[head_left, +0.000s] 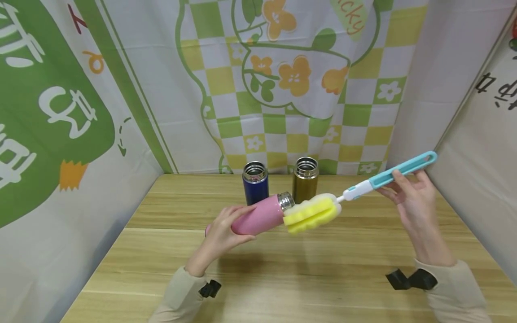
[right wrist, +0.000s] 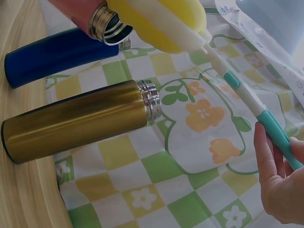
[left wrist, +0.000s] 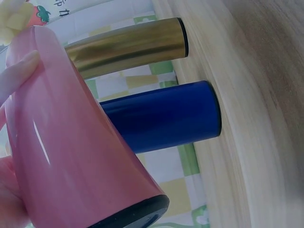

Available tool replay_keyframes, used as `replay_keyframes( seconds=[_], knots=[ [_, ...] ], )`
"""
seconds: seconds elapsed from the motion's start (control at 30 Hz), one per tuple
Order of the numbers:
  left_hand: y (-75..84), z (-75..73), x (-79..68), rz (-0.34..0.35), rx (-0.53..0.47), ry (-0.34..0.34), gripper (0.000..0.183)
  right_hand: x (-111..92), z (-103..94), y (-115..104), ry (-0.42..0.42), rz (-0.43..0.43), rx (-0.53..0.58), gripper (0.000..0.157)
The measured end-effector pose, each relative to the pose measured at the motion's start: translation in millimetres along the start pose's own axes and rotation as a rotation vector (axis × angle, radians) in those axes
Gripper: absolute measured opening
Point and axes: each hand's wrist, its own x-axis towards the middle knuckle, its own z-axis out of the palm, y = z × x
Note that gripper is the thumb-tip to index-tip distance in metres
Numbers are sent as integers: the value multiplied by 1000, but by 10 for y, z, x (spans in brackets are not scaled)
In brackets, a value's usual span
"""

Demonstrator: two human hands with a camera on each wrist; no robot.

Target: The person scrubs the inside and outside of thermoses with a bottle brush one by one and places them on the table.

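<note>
In the head view my left hand [head_left: 222,231] grips a pink thermos bottle [head_left: 262,216], tilted, its open steel mouth up and to the right. My right hand [head_left: 416,202] holds a bottle brush [head_left: 387,178] by its turquoise handle. The brush's yellow and white sponge head [head_left: 313,214] is beside the pink bottle's mouth; in the right wrist view the sponge [right wrist: 166,21] is outside the opening. Behind them a blue thermos bottle [head_left: 256,188] and a gold thermos bottle [head_left: 305,181] stand upright without lids.
The wooden table [head_left: 323,278] ends at the back against a curtain [head_left: 355,134] with green and yellow checks. Printed fabric [head_left: 40,112] hangs along the left side, and a white sheet [head_left: 484,157] closes off the right.
</note>
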Motion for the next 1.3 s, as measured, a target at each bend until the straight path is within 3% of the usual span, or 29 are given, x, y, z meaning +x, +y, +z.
replay_keyframes(
  seconds=[0.53, 0.77, 1.03, 1.3],
  knots=[
    [-15, 22, -83, -49, -114, 4, 71, -9, -106, 7, 24, 21, -55, 12],
    [5, 30, -117, -159, -212, -13, 72, -12, -124, 20, 75, -10, -48, 15],
    [30, 83, -156, -288, -403, -45, 70, -10, -139, 16, 165, -42, 16, 17],
    [89, 146, -174, -414, -602, -70, 73, -11, -153, -21, 139, -52, 56, 22]
  ],
)
